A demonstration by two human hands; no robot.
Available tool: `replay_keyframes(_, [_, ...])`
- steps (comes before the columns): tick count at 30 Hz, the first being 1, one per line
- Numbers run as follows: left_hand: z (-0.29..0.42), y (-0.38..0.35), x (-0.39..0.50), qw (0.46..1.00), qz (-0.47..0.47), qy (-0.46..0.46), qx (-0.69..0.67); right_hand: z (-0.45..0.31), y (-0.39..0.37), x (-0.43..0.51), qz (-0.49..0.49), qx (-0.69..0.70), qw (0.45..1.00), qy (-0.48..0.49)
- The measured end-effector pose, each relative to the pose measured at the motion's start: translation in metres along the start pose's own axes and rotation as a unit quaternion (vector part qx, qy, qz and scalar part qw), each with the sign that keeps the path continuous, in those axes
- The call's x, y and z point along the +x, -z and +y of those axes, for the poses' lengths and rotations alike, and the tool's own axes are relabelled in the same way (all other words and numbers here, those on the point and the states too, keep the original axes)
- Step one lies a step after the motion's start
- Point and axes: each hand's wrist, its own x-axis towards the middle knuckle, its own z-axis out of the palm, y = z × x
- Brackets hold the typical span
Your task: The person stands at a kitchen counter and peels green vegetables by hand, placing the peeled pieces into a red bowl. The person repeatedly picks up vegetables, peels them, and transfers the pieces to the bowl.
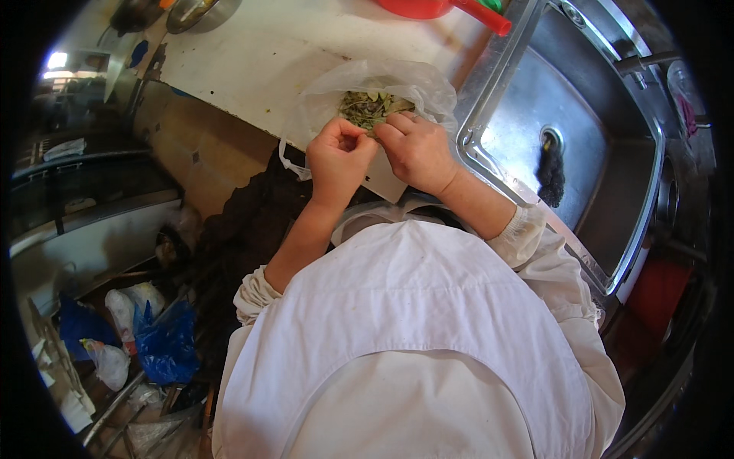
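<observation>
A translucent plastic bag [327, 80] lies open near the counter's front edge, with dried leaves and thin stems [370, 106] inside. My left hand [341, 152] is at the bag's near side, its thumb and forefinger pinched together. Close against it, my right hand [418, 149] has its fingers bent down at the leaves. The fingertips of both hands almost meet. Whatever lies between them is too small and too covered to make out. A knotted bag handle [295, 167] hangs over the edge beside my left wrist.
A steel sink [565, 120] with a dark scrubber [550, 172] at its drain adjoins the white counter [241, 74] on the right. A red plastic dipper [418, 7] and metal bowls [209, 14] stand farther back. Blue plastic bags [166, 344] lie low at left.
</observation>
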Motion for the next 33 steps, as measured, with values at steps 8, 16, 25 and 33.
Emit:
replay_keyframes(8, [0.006,0.000,-0.003,0.994,-0.017,0.065,-0.092,-0.001,-0.003,-0.008,0.040,0.111,0.990,-0.080])
replay_keyframes(16, [-0.016,0.026,0.006,0.993,0.001,0.113,-0.043,0.017,0.019,0.002,0.106,0.522,0.762,-0.369])
replay_keyframes(25, [0.000,0.020,0.012,0.985,-0.115,-0.105,0.071,0.022,0.025,0.008,0.062,0.615,0.682,-0.390])
replay_keyframes(33, [0.022,0.009,0.008,0.954,-0.236,-0.096,0.159,0.015,0.027,0.008,0.019,0.601,0.717,-0.353])
